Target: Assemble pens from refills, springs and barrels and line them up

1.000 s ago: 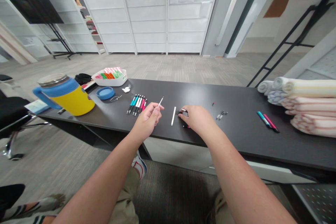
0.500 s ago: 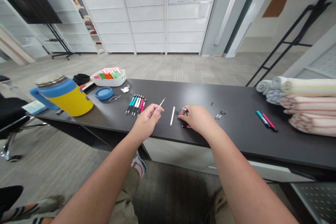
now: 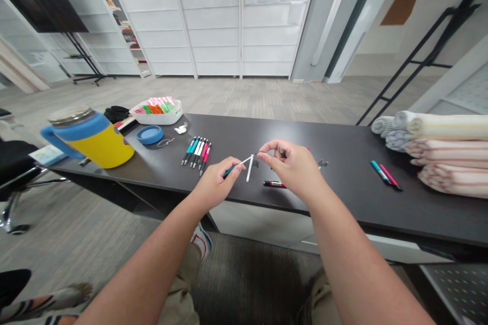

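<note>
My left hand (image 3: 219, 183) is closed on a teal pen barrel (image 3: 229, 171), with a thin white refill (image 3: 246, 161) sticking out of it toward the right. At the refill's far end, the thumb and forefinger of my right hand (image 3: 287, 165) pinch something too small to make out. A dark pen part (image 3: 282, 151) is tucked among the right hand's curled fingers. Loose white refills (image 3: 249, 168) lie on the table between my hands, beside tiny dark pieces (image 3: 255, 163). Below my right hand lies a red and black pen piece (image 3: 273, 184).
A row of teal, white and pink pens (image 3: 196, 153) lies left. Farther left stand a yellow and blue mug (image 3: 102, 142), a blue lid (image 3: 150, 135) and a white basket (image 3: 160, 118). To the right are small metallic parts (image 3: 323, 164), two pens (image 3: 386, 175) and rolled towels (image 3: 450, 155).
My right hand has risen from the tabletop and moved to the refill's tip. My left hand has shifted slightly right and turned, bringing the refill lower and showing the teal barrel.
</note>
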Tool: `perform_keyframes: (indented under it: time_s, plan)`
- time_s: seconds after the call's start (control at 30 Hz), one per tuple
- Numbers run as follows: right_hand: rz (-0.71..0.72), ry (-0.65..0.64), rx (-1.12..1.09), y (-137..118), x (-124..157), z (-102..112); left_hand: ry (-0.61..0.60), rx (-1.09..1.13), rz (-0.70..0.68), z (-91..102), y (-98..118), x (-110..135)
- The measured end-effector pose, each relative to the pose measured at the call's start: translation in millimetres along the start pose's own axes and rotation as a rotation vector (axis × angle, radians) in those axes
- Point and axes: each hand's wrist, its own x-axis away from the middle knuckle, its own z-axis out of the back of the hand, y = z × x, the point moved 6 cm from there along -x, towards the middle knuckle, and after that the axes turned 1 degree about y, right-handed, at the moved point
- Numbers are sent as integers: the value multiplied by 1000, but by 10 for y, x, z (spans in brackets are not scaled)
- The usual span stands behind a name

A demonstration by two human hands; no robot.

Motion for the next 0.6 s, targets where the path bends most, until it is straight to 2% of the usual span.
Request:
perform_keyframes:
  time_s: [0.3, 0.6]
  plan:
    - [56, -33, 48, -29, 6, -5, -11, -15, -17, -19, -9, 2]
    - [40, -15, 49, -29, 19, 59, -8, -6, -2, -7, -10, 8]
